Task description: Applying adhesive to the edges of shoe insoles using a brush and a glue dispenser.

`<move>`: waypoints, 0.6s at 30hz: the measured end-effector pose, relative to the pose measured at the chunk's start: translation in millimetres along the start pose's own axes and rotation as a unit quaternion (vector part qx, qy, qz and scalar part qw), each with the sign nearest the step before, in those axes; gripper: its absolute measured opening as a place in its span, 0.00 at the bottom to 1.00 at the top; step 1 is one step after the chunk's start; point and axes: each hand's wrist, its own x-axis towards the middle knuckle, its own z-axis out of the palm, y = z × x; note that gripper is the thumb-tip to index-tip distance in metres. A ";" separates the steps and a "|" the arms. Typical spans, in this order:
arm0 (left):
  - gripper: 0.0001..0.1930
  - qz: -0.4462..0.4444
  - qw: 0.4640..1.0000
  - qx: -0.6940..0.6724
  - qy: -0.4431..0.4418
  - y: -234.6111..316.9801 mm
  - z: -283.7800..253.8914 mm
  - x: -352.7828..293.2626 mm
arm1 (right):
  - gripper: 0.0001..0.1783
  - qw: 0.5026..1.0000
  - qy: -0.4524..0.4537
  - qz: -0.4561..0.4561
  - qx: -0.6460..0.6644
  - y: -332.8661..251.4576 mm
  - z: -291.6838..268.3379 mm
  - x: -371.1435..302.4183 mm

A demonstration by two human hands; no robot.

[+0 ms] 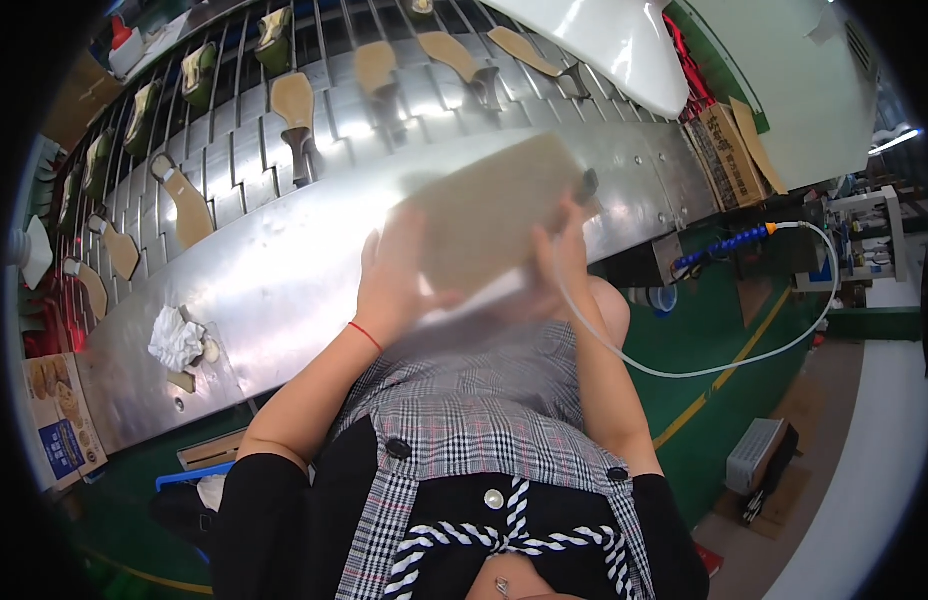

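The board point(489, 215) is between the left hand point(396, 268) and right hand point(566, 240); soles point(292, 100) lie behind, a hose point(829, 270) at right.

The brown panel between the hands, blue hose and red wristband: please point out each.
Brown panel point(484, 215), head view: middle of its blurred face.
Blue hose point(722, 249), head view: middle of its segments.
Red wristband point(365, 336), head view: middle of its visible strand.

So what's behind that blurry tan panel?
Past the tan panel's upper edge, the shiny metal ledge shows, with tan shoe insoles farther back. Anything directly behind the panel is covered.
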 end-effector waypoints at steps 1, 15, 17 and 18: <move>0.65 0.000 1.000 0.000 0.001 -0.9 0.7 0.1 | 0.27 1.000 0.008 -0.004 -0.008 -3.1 8.1 -6.2; 0.63 -0.001 1.000 0.014 0.014 -1.1 -5.0 -6.8 | 0.20 0.853 -0.046 0.072 0.515 -137.7 -19.2 -86.2; 0.62 -0.004 1.000 0.007 0.007 1.2 -10.4 -6.8 | 0.18 0.643 -0.037 0.110 0.757 -151.6 -46.5 -68.1; 0.62 -0.010 1.000 0.003 -0.002 2.7 -12.6 -7.5 | 0.18 0.647 -0.036 0.107 0.754 -156.3 -55.0 -65.1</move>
